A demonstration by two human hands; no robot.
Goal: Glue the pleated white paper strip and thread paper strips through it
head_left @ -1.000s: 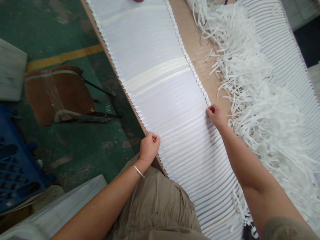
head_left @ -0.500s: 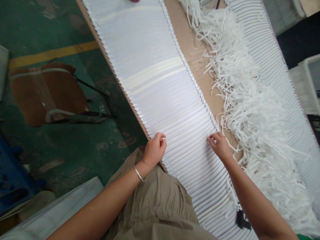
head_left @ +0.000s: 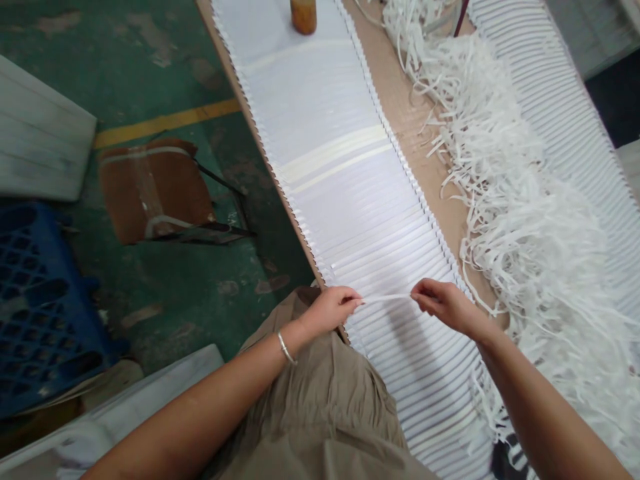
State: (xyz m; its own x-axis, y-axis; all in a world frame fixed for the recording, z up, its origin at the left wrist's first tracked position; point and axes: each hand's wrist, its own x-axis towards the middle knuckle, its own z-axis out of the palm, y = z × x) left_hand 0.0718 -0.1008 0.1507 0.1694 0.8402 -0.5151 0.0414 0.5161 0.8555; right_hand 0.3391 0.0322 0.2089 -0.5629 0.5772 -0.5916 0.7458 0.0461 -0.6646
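Observation:
A narrow white strip [head_left: 386, 297] stretches between my two hands, just over a long row of white strips [head_left: 350, 220] laid side by side on the table. My left hand [head_left: 334, 307], near the table's left edge, pinches one end of it between thumb and fingers. The other end is pinched by my right hand [head_left: 440, 303], close to the row's right border. A large tangled heap of white strips [head_left: 540, 187] lies just beyond my right hand.
A jar with brown contents [head_left: 304, 17] stands on the far part of the row. Brown cardboard [head_left: 400, 113] covers the table. To the left are a chair [head_left: 157, 190], a blue plastic crate [head_left: 45, 313] and a white box [head_left: 40, 133] on the green floor.
Both hands have come up off the row and nearer each other, with a strip now visible taut between them. The view has shifted, bringing the jar and blue crate further into sight.

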